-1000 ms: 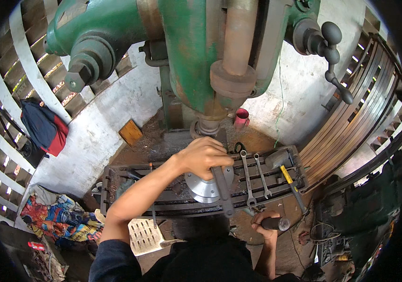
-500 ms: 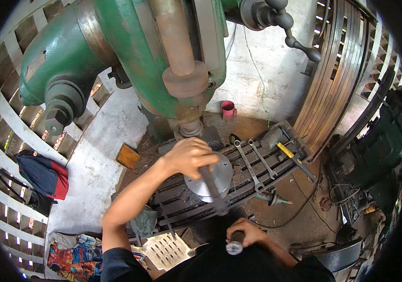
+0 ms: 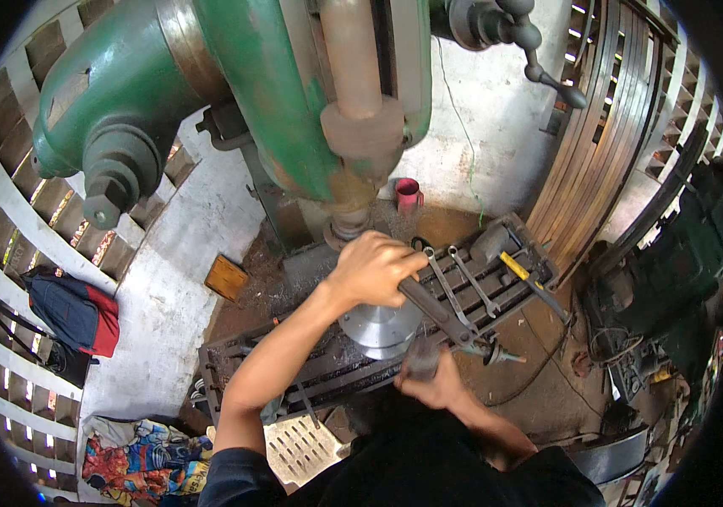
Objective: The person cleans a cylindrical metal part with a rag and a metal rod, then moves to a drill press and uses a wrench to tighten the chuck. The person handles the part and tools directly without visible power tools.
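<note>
My left hand (image 3: pixel 376 269) is closed round one end of a dark metal bar (image 3: pixel 436 311), just under the spindle (image 3: pixel 349 226) of a green machine. The bar slants down to the right. Beneath that hand lies a round silver metal disc (image 3: pixel 376 328) on the slotted machine table (image 3: pixel 251 365), partly covered by the hand and bar. My right hand (image 3: pixel 439 384) grips a short, dark cylindrical metal piece (image 3: pixel 420 359), smeared by motion, close to the disc's near right edge. What the piece is exactly, I cannot tell.
Two wrenches (image 3: pixel 475 283) and a yellow-and-black-handled hammer (image 3: pixel 534 287) lie on the table's right part. The green machine head (image 3: pixel 268 110) hangs overhead. Behind stands a red mug (image 3: pixel 409 195). A cream slotted plastic seat (image 3: pixel 302 448) is at the near edge.
My left hand has shifted right and the bar has swung outward to the right. My right hand has risen with the cylindrical piece toward the disc. The machine appears slightly farther right.
</note>
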A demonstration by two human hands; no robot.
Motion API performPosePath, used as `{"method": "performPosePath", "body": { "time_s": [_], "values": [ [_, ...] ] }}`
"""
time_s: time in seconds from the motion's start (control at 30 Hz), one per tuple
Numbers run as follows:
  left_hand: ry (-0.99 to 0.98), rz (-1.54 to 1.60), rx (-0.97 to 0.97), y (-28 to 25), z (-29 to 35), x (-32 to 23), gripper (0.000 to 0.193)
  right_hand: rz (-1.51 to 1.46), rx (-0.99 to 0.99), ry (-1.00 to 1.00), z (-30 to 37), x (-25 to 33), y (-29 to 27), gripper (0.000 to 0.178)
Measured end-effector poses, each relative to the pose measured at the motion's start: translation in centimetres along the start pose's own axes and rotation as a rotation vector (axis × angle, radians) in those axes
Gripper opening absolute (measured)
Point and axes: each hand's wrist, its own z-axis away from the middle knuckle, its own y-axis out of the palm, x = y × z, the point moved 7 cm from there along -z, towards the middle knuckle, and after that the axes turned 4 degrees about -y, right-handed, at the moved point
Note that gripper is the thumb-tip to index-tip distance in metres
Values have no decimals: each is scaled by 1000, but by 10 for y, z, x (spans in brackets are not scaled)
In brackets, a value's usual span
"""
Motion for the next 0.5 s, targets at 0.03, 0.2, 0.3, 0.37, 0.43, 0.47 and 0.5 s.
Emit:
{"method": "performPosePath", "body": {
  "time_s": [0.03,0.2,0.3,0.37,0.43,0.47,0.5],
  "values": [
    [-18,-10,-15,0,-2,1,35,142,218,-262,0,21,8,18],
    [-66,-63,-67,3,-9,-2,31,154,71,-60,-26,1,-41,18],
    [-190,-62,-66,12,-20,6,31,-28,-371,82,-25,-25,-77,23],
    [-245,-56,-72,16,-27,10,31,273,4,-521,-24,11,-53,26],
    [-321,-100,-53,19,-33,16,28,323,121,-797,-22,27,-58,21],
    [-370,-122,-27,22,-36,19,27,429,9,-721,-46,23,-72,19],
    [-441,-132,24,27,-36,20,26,300,-148,-575,-64,16,-92,18]
  ]
}}
